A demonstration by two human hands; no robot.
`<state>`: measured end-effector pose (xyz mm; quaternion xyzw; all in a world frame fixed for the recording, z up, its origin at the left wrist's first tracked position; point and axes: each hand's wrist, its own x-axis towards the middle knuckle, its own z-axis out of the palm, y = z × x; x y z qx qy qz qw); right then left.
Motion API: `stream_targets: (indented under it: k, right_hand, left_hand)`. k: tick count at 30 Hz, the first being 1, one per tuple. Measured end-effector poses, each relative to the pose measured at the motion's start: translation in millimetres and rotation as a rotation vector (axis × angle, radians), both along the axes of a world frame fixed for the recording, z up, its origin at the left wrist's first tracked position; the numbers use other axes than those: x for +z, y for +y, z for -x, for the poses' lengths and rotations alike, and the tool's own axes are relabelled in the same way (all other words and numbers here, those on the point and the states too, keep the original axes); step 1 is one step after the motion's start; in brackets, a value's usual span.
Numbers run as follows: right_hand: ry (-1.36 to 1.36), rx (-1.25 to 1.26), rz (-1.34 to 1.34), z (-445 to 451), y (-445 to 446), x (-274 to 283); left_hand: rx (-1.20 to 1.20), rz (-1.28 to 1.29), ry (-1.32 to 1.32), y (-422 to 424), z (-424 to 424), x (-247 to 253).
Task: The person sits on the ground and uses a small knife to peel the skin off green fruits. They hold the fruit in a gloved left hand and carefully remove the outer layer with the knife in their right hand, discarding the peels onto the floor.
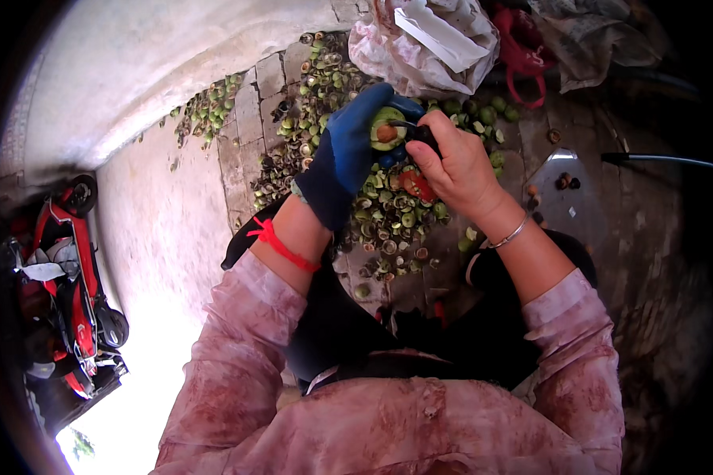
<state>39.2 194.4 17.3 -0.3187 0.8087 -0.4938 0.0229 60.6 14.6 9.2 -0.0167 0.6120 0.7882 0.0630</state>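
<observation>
In a blue coated glove, my left hand (pixel 350 142) holds a green-husked walnut (pixel 387 129), cut so that the brown shell shows within the pale husk. My bare right hand (pixel 457 160) grips the black handle (pixel 426 139) of a small tool, whose dark, thin metal end reaches to the nut. The exact shape of that end is hard to make out. Below both hands lies a heap of green husk pieces (pixel 392 208) on the paving, with a red object (pixel 416 185) partly hidden among them.
Whole green fruits (pixel 493 110) lie beyond my right hand, near a stained white sack (pixel 386 53) and a red bag (pixel 526 59). A clear sheet (pixel 564 202) with several dark nuts lies at the right. More husks (pixel 208 113) lie by the wall. A red scooter (pixel 83 285) stands at the far left.
</observation>
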Motion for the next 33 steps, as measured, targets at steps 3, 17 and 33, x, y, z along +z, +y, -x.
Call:
stream_targets:
  k: [3, 17, 33]
  right_hand:
    - [0.037, -0.003, -0.046, -2, -1, -9]
    - [-0.246, -0.117, 0.036, -22, -21, -25]
    - [0.134, -0.146, -0.083, 0, -10, -38]
  left_hand:
    - [-0.001, 0.505, 0.324, -3, -6, -5]
    - [0.115, 0.633, 0.124, 13, -6, 11]
    - [0.157, 0.466, 0.304, 21, -4, -9]
